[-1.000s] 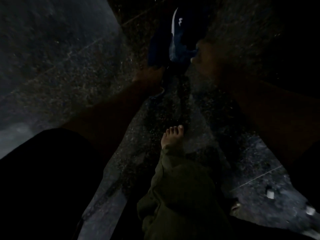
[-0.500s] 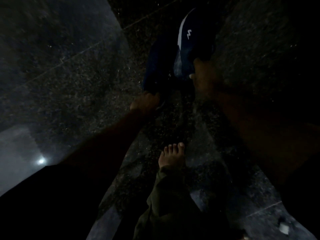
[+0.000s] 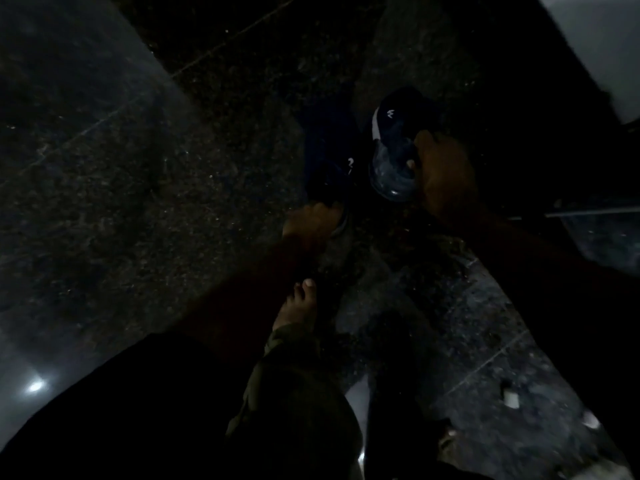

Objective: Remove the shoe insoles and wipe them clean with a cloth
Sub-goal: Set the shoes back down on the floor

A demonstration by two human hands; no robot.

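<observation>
The scene is very dark. Two dark blue shoes lie on the speckled floor ahead of me. My right hand grips the heel end of the right shoe, which has a white stripe and a pale clear sole. My left hand has its fingers curled round the near end of the left shoe, a dim shape with a small white mark. No insole or cloth can be made out in this light.
My bare foot and olive trouser leg stand just behind the left hand. Small white scraps lie on the floor at lower right. A pale wall edge shows at upper right. A lamp reflection glints lower left.
The view has tipped down and both shoes now sit lower in frame. Both hands have stayed on the shoes and come nearer my foot.
</observation>
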